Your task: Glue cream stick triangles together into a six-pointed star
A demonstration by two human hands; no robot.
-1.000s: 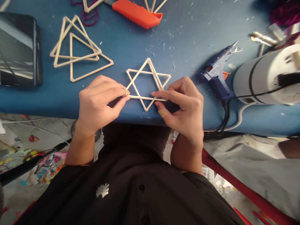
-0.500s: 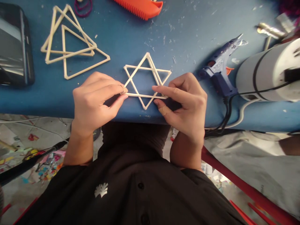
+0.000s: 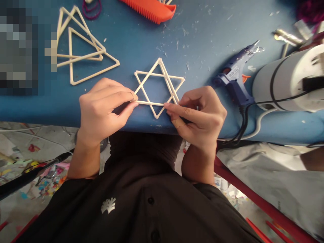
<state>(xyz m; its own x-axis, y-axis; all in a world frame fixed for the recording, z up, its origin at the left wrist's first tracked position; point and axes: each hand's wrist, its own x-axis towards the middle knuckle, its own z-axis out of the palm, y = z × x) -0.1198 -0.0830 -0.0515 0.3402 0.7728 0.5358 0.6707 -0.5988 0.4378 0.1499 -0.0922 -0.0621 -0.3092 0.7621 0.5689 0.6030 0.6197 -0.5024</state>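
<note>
Three pale wooden-stick triangles [image 3: 95,73] overlap on the blue tabletop [image 3: 202,40], up and left of my left hand [image 3: 107,108], whose thumb and forefinger pinch the lower-left corner of a pale wooden-stick six-pointed star [image 3: 150,103] near the table's front edge. My right hand [image 3: 202,114] clamps thumb and forefinger on its bottom stick, towards the right end. Farther right lie a dark-blue glue gun [image 3: 236,76] and a white cylinder [image 3: 285,81] ringed by black cord [image 3: 272,87].
</note>
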